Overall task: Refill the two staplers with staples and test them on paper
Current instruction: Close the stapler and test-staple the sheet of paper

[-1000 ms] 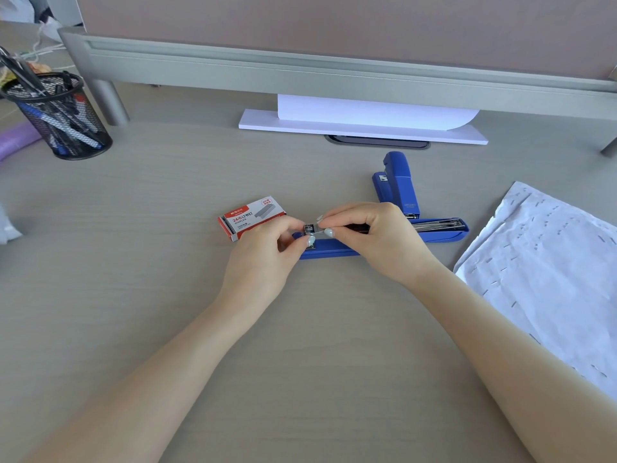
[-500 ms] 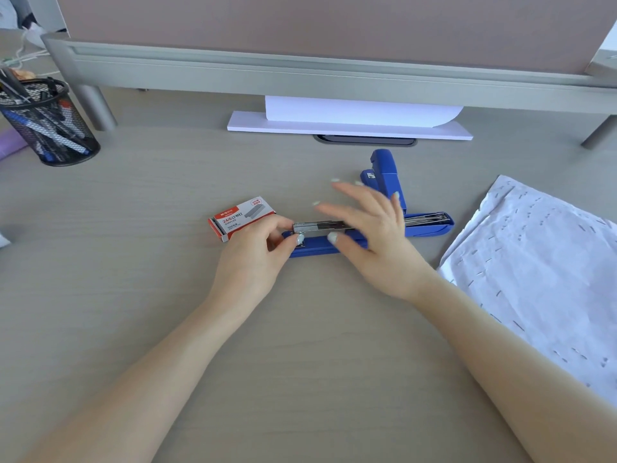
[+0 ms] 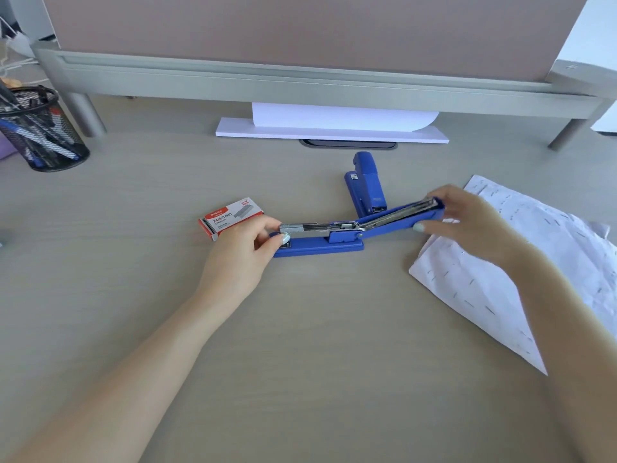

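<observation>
1. Hands: the left hand (image 3: 238,248) pinches the front end of the metal staple channel (image 3: 317,226) of the long blue stapler (image 3: 320,243); the right hand (image 3: 467,217) grasps the tip of its swung-open blue top arm (image 3: 397,220).
2. Stapler position: flat on the beige surface (image 3: 300,329), between the red-and-white staple box (image 3: 232,217) and the staple-marked white paper (image 3: 507,262); a second blue stapler (image 3: 367,183), shut, lies just behind.
3. Risks, as I judge them: closing the arm fast could pinch left fingertips or skew the strip, causing a jam.
</observation>
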The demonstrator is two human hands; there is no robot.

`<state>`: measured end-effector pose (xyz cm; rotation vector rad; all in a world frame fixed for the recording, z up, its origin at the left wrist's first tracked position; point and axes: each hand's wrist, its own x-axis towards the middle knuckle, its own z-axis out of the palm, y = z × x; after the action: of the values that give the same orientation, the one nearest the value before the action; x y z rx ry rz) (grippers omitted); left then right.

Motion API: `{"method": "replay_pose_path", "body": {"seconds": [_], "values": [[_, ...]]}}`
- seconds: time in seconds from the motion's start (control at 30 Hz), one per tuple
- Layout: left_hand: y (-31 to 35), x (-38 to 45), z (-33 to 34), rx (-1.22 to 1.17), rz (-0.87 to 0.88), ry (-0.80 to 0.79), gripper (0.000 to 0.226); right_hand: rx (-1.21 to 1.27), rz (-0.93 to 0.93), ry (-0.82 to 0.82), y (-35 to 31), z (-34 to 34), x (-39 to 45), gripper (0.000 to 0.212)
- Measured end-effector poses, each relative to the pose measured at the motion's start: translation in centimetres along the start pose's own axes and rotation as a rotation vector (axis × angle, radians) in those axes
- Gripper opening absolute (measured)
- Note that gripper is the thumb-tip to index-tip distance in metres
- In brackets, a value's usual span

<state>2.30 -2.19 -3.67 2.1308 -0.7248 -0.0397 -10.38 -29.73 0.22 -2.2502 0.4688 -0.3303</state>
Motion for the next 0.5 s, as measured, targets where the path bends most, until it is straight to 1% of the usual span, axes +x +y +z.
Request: {"method": "replay_pose_path", "body": {"seconds": [0.07,0.13,0.2,0.33,0.43,0.5], "values": [[0.1,-0.1,0.0,0.02,0.018,-0.001,0.006,0.326,-0.083,0.005,-1.7,0.0,-0.2,0.023],[0.1,-0.2,0.1,0.043,0.036,-0.004,0.005,0.458,-0.168,-0.006,-3.3,0.8,0.2,0.023],[0.1,-0.3,0.2,0.056,0.04,-0.002,0.004,0.483,-0.213,-0.005,-4.9,2.3,0.6,0.027],[0.1,-0.3,0.1,0.073,0.043,0.017,0.004,0.458,-0.254,-0.002,-7.2,5.3,1.2,0.028],[0.1,-0.3,0.2,0.069,0.042,0.022,0.01,0.42,-0.264,-0.04,-8.0,6.8,0.9,0.029],[0.1,-0.3,0.1,0.077,0.046,0.028,0.009,0.329,-0.294,-0.098,-8.3,8.0,0.6,0.028]]}}
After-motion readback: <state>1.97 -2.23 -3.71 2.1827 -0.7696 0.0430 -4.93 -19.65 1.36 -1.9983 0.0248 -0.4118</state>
